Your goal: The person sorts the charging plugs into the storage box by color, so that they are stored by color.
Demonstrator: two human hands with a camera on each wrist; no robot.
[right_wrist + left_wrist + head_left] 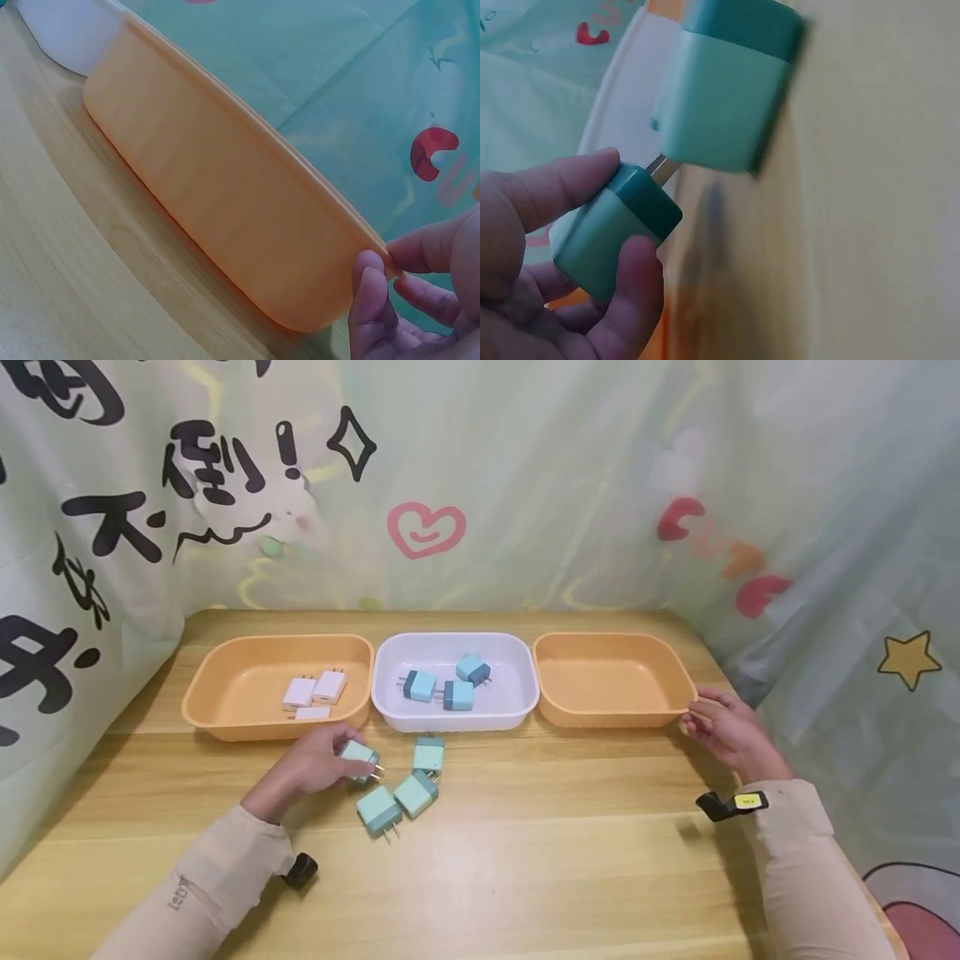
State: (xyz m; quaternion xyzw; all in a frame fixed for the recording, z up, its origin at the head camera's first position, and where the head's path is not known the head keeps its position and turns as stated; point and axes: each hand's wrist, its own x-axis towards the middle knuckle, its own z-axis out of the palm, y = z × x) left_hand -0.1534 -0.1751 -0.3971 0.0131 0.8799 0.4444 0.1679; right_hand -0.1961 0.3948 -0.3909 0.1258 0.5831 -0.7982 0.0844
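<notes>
My left hand point(318, 760) pinches a teal and mint plug-in charger point(592, 240) between fingers and thumb, its metal prongs pointing away from the palm. In the head view this hand is in front of the left orange tray point(225, 725). Beside it on the table lie three more chargers of that kind, a mint one point(428, 756), a tilted one point(415, 795) and a nearer one point(377, 810). At the far right, my right hand point(731, 731) pinches the rim corner of the right orange tray point(225, 165), which has nothing in it.
Between the orange trays stands a white tray point(453, 723) with three blue chargers point(459, 695) in it. Three white chargers point(328, 686) lie in the left orange tray. A printed curtain point(525, 485) hangs behind the wooden table point(562, 860).
</notes>
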